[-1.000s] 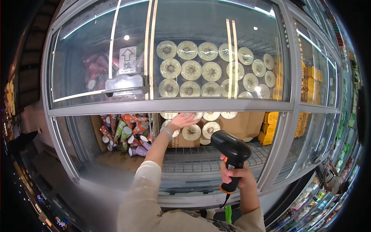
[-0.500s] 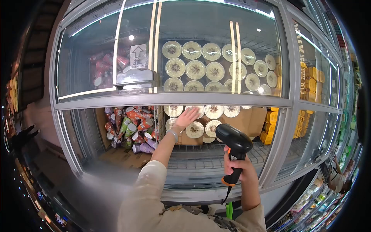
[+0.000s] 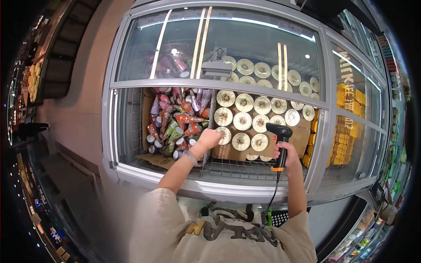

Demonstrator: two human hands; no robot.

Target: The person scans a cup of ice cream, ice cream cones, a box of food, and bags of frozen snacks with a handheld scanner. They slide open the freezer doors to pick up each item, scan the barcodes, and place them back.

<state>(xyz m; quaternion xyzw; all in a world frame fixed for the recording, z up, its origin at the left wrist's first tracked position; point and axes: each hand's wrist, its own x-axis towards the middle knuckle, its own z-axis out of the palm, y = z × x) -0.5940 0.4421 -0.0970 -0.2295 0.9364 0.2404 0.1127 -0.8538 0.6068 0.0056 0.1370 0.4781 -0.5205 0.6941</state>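
Note:
My right hand (image 3: 287, 154) grips a black barcode scanner (image 3: 281, 131) with orange trim, its cord hanging down, held above the open part of a freezer. The fingers of my left hand (image 3: 210, 139) are bent closed against the edge of a round ice cream cup (image 3: 224, 135) at the left end of the front row; its fingertips are partly hidden. Several similar cups (image 3: 242, 121) with pale tops and dark flecks stand in rows, on and around brown cardboard (image 3: 232, 151).
Left of a wire divider (image 3: 212, 103) lies a heap of wrapped ice cream cones (image 3: 175, 120). A sliding glass lid (image 3: 245, 39) covers the back. Yellow packs (image 3: 351, 96) fill the right section. The freezer's front rail (image 3: 219, 186) runs before me.
My left hand has gone from lying flat over the cups to curling at a front-left cup. The view has shifted, showing more cones. The scanner stays in my right hand.

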